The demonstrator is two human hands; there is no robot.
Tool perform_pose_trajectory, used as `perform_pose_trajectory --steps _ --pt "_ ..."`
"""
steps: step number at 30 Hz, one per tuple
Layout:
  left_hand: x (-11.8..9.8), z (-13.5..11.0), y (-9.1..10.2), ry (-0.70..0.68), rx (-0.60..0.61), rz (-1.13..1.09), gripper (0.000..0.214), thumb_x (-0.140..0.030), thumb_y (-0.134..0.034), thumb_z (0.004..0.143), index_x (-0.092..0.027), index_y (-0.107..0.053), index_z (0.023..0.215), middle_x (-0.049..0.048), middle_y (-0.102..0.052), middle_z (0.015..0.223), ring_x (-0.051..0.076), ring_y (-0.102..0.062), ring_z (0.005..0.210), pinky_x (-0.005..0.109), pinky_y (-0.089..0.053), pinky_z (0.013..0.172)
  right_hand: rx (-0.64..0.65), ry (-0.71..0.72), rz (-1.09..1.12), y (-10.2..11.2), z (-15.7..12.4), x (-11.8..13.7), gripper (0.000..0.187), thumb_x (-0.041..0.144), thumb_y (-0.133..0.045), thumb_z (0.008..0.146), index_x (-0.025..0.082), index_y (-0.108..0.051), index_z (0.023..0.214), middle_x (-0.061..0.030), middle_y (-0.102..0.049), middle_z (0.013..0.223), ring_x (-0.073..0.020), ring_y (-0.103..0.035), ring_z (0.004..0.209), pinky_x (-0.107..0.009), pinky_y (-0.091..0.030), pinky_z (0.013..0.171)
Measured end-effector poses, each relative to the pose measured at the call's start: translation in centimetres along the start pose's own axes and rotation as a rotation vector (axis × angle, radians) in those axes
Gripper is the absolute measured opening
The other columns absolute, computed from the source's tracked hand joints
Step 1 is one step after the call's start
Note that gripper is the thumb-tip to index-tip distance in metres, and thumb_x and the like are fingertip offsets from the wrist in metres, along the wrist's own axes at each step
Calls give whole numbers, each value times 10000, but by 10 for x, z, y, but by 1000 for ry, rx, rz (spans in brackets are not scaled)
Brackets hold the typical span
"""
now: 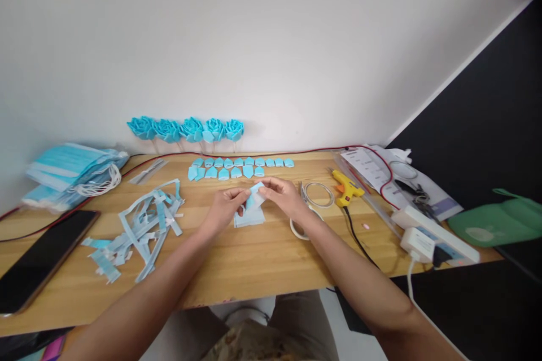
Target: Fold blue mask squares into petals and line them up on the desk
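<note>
My left hand (226, 206) and my right hand (282, 194) meet over the middle of the wooden table (262, 262). Both pinch a small light-blue piece of mask fabric (254, 198) between their fingertips, just above a small stack of similar blue pieces (250, 218). Beyond the hands lie two rows of folded blue petals (239, 167). Blue fabric roses (186, 128) lean against the white wall behind them.
A heap of cut mask strips (139, 225), a dark phone (40, 259) and a pile of face masks (71, 172) lie at left. At right are a yellow glue gun (346, 186), a wire coil (318, 194), tape, papers, a power strip (432, 231) and a green pouch (497, 220).
</note>
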State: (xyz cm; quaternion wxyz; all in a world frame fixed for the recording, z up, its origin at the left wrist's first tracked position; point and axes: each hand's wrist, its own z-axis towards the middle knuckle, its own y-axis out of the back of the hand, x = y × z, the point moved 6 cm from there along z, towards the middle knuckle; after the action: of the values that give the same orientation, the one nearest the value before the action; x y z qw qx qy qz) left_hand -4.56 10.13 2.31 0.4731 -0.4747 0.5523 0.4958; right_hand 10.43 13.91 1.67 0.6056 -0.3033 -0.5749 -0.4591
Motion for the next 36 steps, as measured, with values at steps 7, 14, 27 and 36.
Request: perform_pose_trajectory --steps 7,14,27,36 --pt "1 0 -3 -22 13 120 384 -508 -609 711 -160 -603 548 -27 -474 454 98 -422 470 220 -323 480 -31 -12 -108 -1 1 -6 206 369 -684 762 180 -657 841 36 -562 668 -103 -495 602 -228 -379 583" --pt "19 3 -7 107 88 -290 377 -489 -723 661 -136 -608 601 -9 -516 568 91 -452 519 224 -376 493 -123 434 -582 -6 -10 31 115 226 -575 859 221 -691 856 -37 -689 838 -174 -598 807 -307 -434 753" --pt "20 8 3 103 -4 -201 342 -443 -698 690 -147 -583 563 -23 -505 535 86 -438 499 223 -374 497 8 517 -674 -6 -11 35 304 170 -484 879 270 -710 1057 -45 -701 1098 -224 -597 1017 -424 -428 926" --pt "0 0 3 -47 -72 2 321 -458 -659 692 -158 -638 581 -23 -522 501 99 -456 478 232 -376 498 -4 41 -96 0 -4 10 403 405 -549 873 217 -590 1227 -27 -668 869 -163 -621 816 -301 -492 768"
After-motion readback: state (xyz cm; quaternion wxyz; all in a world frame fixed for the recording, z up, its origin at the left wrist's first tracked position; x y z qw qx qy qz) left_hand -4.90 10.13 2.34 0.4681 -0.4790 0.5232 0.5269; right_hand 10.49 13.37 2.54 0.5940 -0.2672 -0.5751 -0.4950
